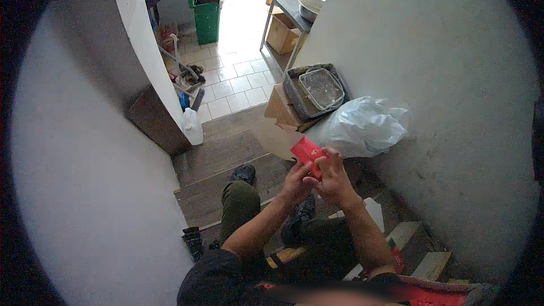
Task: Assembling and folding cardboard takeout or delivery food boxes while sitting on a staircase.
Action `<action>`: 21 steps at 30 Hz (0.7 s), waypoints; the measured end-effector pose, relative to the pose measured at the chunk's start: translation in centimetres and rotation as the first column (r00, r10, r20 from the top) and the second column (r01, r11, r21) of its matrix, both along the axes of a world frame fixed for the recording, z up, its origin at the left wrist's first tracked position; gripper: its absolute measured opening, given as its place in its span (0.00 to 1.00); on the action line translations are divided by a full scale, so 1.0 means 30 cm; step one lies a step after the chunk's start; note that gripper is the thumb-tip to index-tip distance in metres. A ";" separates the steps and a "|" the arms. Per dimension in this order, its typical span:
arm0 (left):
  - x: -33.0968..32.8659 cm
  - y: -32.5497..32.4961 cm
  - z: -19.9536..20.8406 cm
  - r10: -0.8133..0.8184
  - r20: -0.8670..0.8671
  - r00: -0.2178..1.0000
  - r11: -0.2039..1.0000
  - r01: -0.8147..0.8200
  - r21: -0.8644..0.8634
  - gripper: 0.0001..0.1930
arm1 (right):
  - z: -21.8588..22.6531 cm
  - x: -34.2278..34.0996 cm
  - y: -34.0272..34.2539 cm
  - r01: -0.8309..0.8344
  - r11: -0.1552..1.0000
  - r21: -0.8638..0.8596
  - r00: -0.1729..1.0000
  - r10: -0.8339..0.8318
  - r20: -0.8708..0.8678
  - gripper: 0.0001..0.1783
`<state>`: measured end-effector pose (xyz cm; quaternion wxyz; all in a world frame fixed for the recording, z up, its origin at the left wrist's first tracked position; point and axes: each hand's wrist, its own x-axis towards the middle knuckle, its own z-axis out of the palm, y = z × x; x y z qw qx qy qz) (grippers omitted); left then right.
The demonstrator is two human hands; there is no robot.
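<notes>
A flat red packet (306,149) with a small white marking is held in front of my body, above the wooden steps. My left hand (294,185) grips its lower left side, fingers bent around the edge. On the other side my right hand (335,183) pinches it, with its fingers curled over the packet's right part. Both thumbs come close together at the near end. Just beyond the packet spreads a thin beige sheet (274,137); whether it is attached to the packet, I cannot tell. The packet's near end is partly hidden by my fingers.
A filled white plastic bag (365,126) leans against the right wall, beside a dirty dark tub (294,93) and a cardboard box (279,107). At left stands a white jug (193,127). Farther off are a green bin (207,25) and a metal table (288,3). Wood pieces (432,265) lie lower right.
</notes>
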<state>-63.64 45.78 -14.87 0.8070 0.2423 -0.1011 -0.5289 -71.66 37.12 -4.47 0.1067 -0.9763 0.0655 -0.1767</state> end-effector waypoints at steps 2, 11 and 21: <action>-0.009 -0.005 0.013 0.027 0.076 0.997 0.996 -0.034 0.087 0.14 | 0.005 0.000 -0.005 0.064 0.993 0.102 0.998 -0.064 0.000 0.27; -0.023 0.014 0.075 -0.025 0.841 0.541 0.964 -0.208 0.163 0.08 | 0.057 -0.010 0.001 0.107 0.993 -0.048 0.968 -0.093 0.235 0.20; -0.011 -0.018 -0.032 -0.033 0.969 0.245 0.923 -0.364 0.124 0.12 | 0.064 -0.010 0.040 0.075 0.997 0.009 0.963 -0.075 0.259 0.12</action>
